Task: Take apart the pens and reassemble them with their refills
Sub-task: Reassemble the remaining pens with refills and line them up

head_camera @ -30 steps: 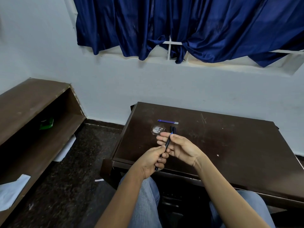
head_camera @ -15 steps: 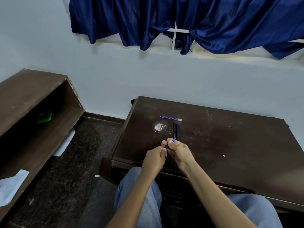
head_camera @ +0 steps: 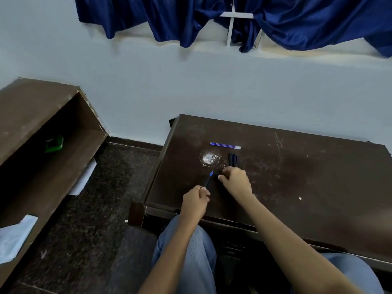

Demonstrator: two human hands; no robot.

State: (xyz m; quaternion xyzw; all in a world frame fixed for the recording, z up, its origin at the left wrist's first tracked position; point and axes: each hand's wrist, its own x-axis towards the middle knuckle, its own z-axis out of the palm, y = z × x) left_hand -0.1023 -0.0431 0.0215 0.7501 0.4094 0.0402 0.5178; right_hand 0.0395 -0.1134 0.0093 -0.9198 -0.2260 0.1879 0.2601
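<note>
Disassembly looks like the step in hand: pen (head_camera: 209,179) is held over the near-left part of the desk (head_camera: 297,187), blue refill tip exposed and aimed up toward the wall, so my read is the front piece is off or coming off. To do it well I'd pull straight along the pen axis, no sideways bend on the thin refill, keep both hands low over the desk so a small part that slips lands on wood and not on the floor, and park loose bits in the clear dish (head_camera: 210,158) before going further. Left to right: left hand (head_camera: 196,201) is curled tight around the rear of the pen barrel, fingers closed on it, thumb on top; pen sticks out from that fist diagonally toward the dish. Right hand (head_camera: 235,180) sits just right of the pen tip, fingers pinched together near it; whether it grips a small tip piece or nothing I cannot tell, too small and hidden by the knuckles. Beyond the right hand, dark pen parts (head_camera: 233,159) lie on the desk just right of the dish, and spare refills (head_camera: 225,145) lie side by side farther back, untouched by either hand
</note>
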